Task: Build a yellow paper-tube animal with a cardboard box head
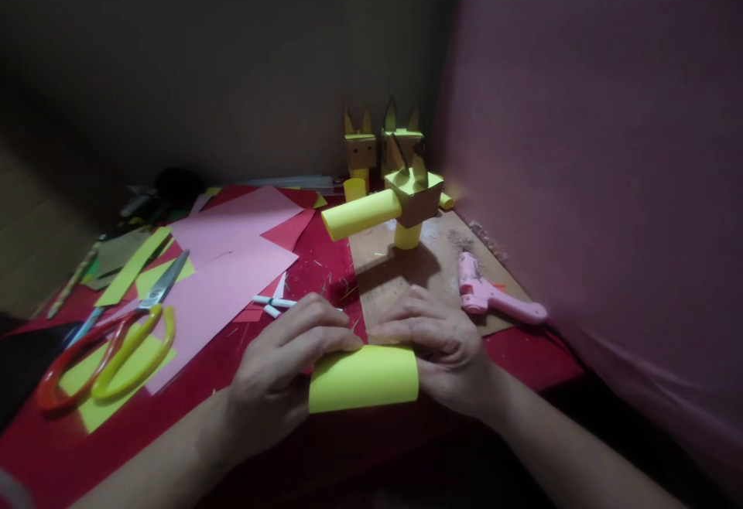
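Head view, curled yellow paper [364, 379], between both hands' fingers [325, 339]

1. The curled paper [364, 379] catches my eye: plain, bright yellow.
2. Deep red worktop [325, 255].
3. Pale pink sheet [232, 285]; pink glue gun [476, 297].
4. Scissors [152, 312]: red, yellow, silvery grey.
5. Box figure [421, 206]: brown sides, yellow top.
6. Yellow tube [363, 216] beside it.

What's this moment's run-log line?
left hand: holding curled yellow paper | right hand: holding same paper | pink glue gun, scissors: untouched
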Available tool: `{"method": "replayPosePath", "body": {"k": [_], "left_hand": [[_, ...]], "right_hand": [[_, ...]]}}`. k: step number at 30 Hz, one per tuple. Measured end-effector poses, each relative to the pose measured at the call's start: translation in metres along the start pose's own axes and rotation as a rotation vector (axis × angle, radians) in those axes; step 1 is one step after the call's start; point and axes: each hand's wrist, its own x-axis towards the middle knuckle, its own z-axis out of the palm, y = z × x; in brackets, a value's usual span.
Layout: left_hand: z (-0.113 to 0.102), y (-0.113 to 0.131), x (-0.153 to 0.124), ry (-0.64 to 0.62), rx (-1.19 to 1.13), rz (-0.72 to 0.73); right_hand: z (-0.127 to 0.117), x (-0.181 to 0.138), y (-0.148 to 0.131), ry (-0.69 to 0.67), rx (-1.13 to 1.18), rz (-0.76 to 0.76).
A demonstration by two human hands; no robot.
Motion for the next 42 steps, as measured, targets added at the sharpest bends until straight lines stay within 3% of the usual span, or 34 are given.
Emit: {"method": "replayPosePath", "body": {"k": [12,18,25,32,39,42], "left_hand": [[-0.0027,-0.0046,0.0036,0.026,0.048,-0.021],[-0.0049,-0.0031,-0.0016,0.05,0.105,0.018],[-0.0042,-0.003,0.0019,0.063,0.121,0.023],[-0.0063,-0.0067,0.0028,0.087,0.124,-0.04],[-0.0066,-0.0015,0.0065,0.066,0.164,0.042],[-0.005,-0.0034,0.0052,0.067,0.115,0.008]], "right_hand": [[0.0001,-0.0004,0.0001,0.015,-0.016,0.01],[-0.002,-0.003,-0.0035,0.134,-0.053,0.076],[-0.0069,-0.0031,-0.0054,0.08,-0.115,0.014],[-0.0084,-0.0071,-0.0019,0.119,-0.2,-0.026],[-0.0058,-0.0041,-0.0015,0.099,-0.134,0.006],[-0.0058,-0.0024,-0.0005,0.054,-0.1,-0.014]]}}
